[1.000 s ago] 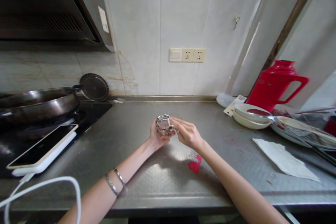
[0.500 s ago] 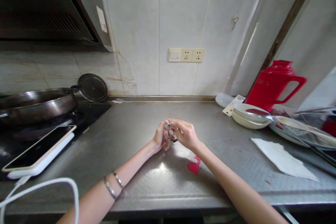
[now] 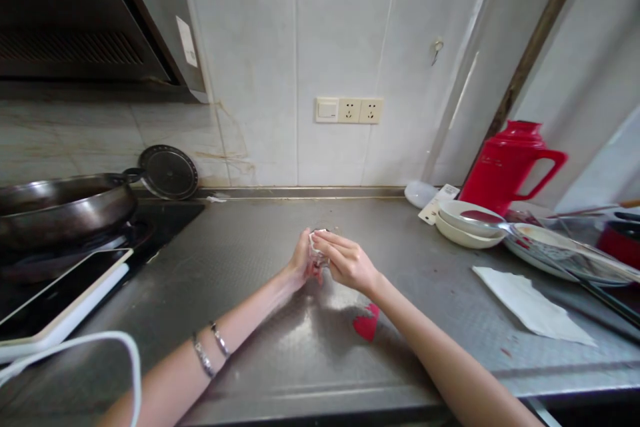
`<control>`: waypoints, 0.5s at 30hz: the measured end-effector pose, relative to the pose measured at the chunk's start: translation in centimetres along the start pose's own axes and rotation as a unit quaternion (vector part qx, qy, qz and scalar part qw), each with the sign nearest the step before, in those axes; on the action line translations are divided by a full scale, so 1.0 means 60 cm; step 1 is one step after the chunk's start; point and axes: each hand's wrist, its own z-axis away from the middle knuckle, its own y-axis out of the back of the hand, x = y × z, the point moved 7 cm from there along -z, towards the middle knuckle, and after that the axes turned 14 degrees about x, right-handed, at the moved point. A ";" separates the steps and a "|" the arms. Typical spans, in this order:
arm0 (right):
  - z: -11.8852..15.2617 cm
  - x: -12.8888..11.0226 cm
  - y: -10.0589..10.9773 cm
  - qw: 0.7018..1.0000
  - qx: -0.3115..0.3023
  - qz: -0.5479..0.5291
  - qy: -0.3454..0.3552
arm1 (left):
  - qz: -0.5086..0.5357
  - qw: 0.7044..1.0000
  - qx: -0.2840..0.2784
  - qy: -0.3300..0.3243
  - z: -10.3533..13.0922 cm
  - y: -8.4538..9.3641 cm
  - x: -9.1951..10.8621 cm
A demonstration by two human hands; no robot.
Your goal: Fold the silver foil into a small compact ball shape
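Note:
Above the middle of the metal counter, my left hand (image 3: pixel 299 260) curls around a small clear glass object (image 3: pixel 318 259), which looks like a little cup or jar. Most of it is hidden behind my fingers. From the other side, my right hand (image 3: pixel 354 265) has its fingers bunched over the top of the glass, pressing a small white piece that looks like tissue (image 3: pixel 319 235). A torn red scrap (image 3: pixel 367 323) lies on the counter below my right wrist.
At left are a steel pan (image 3: pixel 65 203) on the stove and a phone (image 3: pixel 55 300) with a white cable. To the right are a folded white napkin (image 3: pixel 530 305), stacked bowls (image 3: pixel 467 232), a plate (image 3: pixel 525 255) and a red thermos (image 3: pixel 505 170).
The fingers of my right hand have moved over the top of the glass, with the white piece showing more. The whole view has shifted slightly, so the surroundings sit further left.

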 end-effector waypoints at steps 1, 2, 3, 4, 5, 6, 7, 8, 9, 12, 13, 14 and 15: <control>0.000 0.000 0.001 1.000 -0.001 -0.004 0.003 | -0.006 1.000 0.018 -0.006 -0.001 0.001 0.002; -0.001 -0.001 0.001 1.000 -0.004 -0.010 0.007 | -0.001 0.999 0.034 -0.005 -0.002 0.002 0.003; -0.002 -0.002 0.000 1.000 -0.008 -0.016 0.011 | 0.014 0.999 0.045 0.002 -0.004 0.002 0.004; -0.003 -0.003 0.000 1.000 -0.012 -0.022 0.014 | 0.036 0.998 0.052 0.010 -0.004 0.002 0.005; -0.004 -0.004 0.001 0.999 -0.013 -0.027 0.019 | 0.058 0.997 0.057 0.015 -0.005 0.002 0.007; -0.005 -0.006 0.001 0.999 -0.014 -0.029 0.022 | 0.078 0.995 0.060 0.016 -0.004 0.001 0.010; -0.006 -0.007 0.002 0.999 -0.013 -0.030 0.024 | 0.091 0.994 0.061 0.015 -0.002 0.001 0.014; -0.008 -0.008 0.003 0.999 -0.011 -0.030 0.025 | 0.101 0.993 0.063 0.013 0.000 0.001 0.019; -0.009 -0.008 0.004 0.999 -0.010 -0.031 0.024 | 0.107 0.992 0.064 0.012 0.004 0.000 0.023; -0.010 -0.010 0.005 0.999 -0.010 -0.034 0.026 | 0.135 0.989 0.064 0.010 0.013 -0.002 0.030; -0.009 -0.010 0.006 0.999 -0.012 -0.035 0.026 | 0.152 0.986 0.062 0.007 0.016 -0.002 0.031; -0.009 -0.009 0.006 0.999 -0.013 -0.034 0.025 | 0.168 0.984 0.061 0.005 0.018 -0.002 0.032; -0.008 -0.008 0.007 0.999 -0.013 -0.032 0.023 | 0.181 0.982 0.057 0.004 0.019 -0.002 0.032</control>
